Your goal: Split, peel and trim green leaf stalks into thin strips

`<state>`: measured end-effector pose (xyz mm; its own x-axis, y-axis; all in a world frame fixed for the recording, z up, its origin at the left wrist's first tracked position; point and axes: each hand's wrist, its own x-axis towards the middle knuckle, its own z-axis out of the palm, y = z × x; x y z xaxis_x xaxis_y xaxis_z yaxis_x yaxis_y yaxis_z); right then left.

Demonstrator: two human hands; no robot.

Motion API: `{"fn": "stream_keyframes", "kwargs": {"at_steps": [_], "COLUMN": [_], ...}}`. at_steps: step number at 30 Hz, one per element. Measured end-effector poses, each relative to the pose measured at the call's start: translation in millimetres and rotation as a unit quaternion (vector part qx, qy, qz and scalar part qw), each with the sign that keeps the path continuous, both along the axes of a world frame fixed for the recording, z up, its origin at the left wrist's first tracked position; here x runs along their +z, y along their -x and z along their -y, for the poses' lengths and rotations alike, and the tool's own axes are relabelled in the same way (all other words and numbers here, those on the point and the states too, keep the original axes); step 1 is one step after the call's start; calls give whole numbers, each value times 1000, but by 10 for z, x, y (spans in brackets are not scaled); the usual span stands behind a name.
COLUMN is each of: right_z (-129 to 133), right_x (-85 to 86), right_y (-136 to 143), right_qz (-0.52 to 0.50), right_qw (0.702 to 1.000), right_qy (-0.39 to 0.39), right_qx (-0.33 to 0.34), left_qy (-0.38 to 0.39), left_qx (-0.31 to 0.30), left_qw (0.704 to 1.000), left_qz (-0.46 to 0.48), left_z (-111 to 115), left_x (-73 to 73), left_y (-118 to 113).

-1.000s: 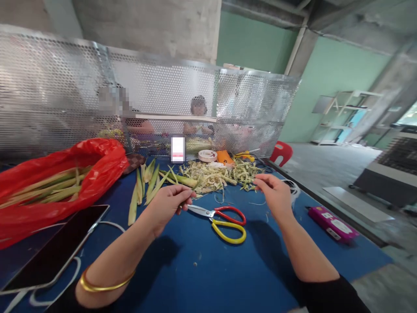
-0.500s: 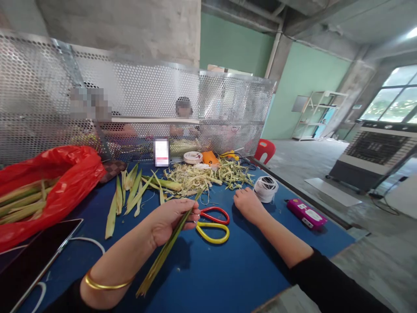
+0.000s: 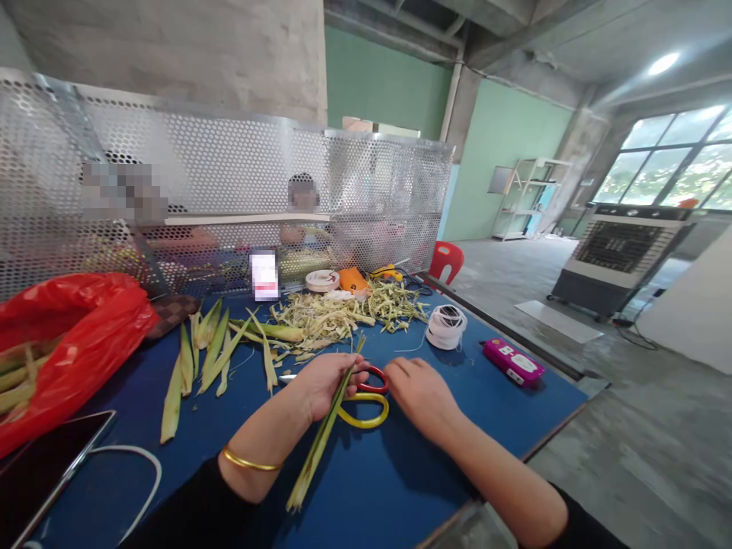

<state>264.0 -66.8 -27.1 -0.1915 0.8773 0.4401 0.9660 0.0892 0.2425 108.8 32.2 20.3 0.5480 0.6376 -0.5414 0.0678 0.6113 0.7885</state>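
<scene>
My left hand [image 3: 335, 381] is closed round a bundle of green leaf strips [image 3: 320, 450], whose cut ends point down toward the front of the blue table [image 3: 423, 476]. My right hand [image 3: 415, 385] is just right of it, fingers curled down; their tips are too hidden to tell what they hold. Between and under the hands lie scissors with one red and one yellow handle [image 3: 366, 423], the blade tip showing left of my left hand. A thin white thread runs from the spool [image 3: 446, 328] toward my right hand.
Husk leaves [image 3: 214, 347] and pale shreds [image 3: 320, 316] lie behind the hands. A red bag [image 3: 114, 313] and a tablet [image 3: 57, 473] are at left, a purple box [image 3: 513, 362] at right. People sit behind the perforated metal screen [image 3: 229, 168].
My right hand has moved left from beside the spool, closer to my left hand and the scissors. The bundle is held more steeply, and the view has turned right.
</scene>
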Motion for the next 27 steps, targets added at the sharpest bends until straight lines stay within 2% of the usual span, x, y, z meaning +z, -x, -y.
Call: {"fn": "stream_keyframes", "kwargs": {"at_steps": [1,3,7,12,16,18,21,25,27], "right_z": [-50,-194,-530,-748,-689,-584,-365,-113,-46], "right_x": [44,139,204,127,211,261,255,121,65], "right_y": [-102,-351,-749,-841,-708,-555,-228,195,330], "right_qz": [37,57,93,88,35,5,-19,-59,-47], "right_qw": [998,994,992,992,996,997,999,987,979], "right_qy": [3,1,34,45,-2,-23,-27,-39,-56], "right_qx": [-55,-93,-81,-74,-86,-79,-34,141,190], "left_qy": [-1,-2,-7,-4,-15,-26,-21,7,10], "left_qx": [5,11,8,2,6,7,-8,-71,-98], "left_qw": [1000,1000,1000,1000,999,998,998,995,993], "left_qz": [-1,0,16,27,47,52,63,71,72], "left_z": [7,20,40,15,-62,-100,-135,-121,-97], "left_x": [-7,-5,33,65,89,90,52,-57,-105], "left_y": [-3,8,46,88,137,155,158,123,104]}}
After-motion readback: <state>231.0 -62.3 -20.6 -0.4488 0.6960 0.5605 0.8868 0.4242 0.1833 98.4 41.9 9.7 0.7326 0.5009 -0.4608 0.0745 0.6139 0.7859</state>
